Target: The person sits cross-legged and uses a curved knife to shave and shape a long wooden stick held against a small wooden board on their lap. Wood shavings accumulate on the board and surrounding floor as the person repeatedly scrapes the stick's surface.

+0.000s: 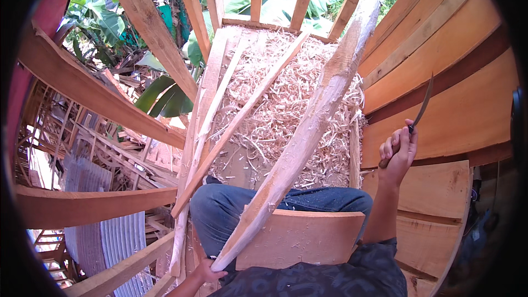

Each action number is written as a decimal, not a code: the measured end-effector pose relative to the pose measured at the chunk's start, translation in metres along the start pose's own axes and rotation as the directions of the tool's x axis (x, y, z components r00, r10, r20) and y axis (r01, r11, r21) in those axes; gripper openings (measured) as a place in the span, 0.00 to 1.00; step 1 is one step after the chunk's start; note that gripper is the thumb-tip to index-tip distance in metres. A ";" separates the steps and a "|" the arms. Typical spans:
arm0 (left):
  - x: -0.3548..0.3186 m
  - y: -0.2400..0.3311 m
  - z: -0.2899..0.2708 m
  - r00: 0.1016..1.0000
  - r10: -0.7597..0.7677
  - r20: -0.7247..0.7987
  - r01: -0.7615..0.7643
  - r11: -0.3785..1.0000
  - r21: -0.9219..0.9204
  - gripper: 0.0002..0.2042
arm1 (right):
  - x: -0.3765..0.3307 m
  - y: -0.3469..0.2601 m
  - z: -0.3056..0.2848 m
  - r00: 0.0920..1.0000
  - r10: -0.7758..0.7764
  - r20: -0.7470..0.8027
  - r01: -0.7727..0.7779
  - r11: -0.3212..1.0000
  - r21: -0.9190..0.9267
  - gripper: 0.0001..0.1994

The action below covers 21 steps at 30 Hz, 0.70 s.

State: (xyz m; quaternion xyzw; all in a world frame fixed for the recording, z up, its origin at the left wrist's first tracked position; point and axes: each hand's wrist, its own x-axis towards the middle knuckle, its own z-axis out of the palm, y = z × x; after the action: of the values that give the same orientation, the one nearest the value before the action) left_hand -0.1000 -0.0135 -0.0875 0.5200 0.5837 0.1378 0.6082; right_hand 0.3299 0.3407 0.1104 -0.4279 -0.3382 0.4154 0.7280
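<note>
A long, pale wooden pole (300,140), mostly stripped of bark, slants from the far right down to my lap. At its near end, my left hand (209,272) is closed on the pole, with part of the fingers hidden beneath it. My right hand (399,151) is raised on the right, wrapped round the wooden handle of a curved knife (425,102). The blade points up and away, apart from the pole. Across my thighs rests a flat wooden board (308,236), and the pole crosses its left part.
Curled wood shavings (269,93) cover the platform ahead. Thin wooden strips (247,111) lie left of the pole. A plank wall (434,126) stands close on the right; slanted posts (154,30) and rails edge the left. Below lie corrugated sheets (124,253) and scrap wood.
</note>
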 end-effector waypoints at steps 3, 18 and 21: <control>0.004 -0.011 0.002 0.997 0.078 0.009 -0.078 0.997 -0.007 0.15 | -0.045 0.001 -0.004 0.891 0.223 0.396 -0.137 0.962 -0.234 0.09; 0.005 0.011 0.002 0.994 0.069 -0.084 -0.075 0.995 -0.071 0.15 | -0.037 0.018 0.018 0.462 0.679 0.571 -0.618 0.708 -0.342 0.08; 0.002 0.005 0.002 0.995 0.079 -0.060 -0.084 0.993 -0.080 0.15 | -0.036 0.014 0.025 0.377 0.731 0.570 -0.646 0.648 -0.404 0.06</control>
State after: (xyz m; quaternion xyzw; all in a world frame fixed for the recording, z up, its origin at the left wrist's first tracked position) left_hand -0.0954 -0.0112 -0.0849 0.5135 0.5729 0.2014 0.6062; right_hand 0.2889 0.3207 0.1026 -0.3814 -0.3969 0.7867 0.2795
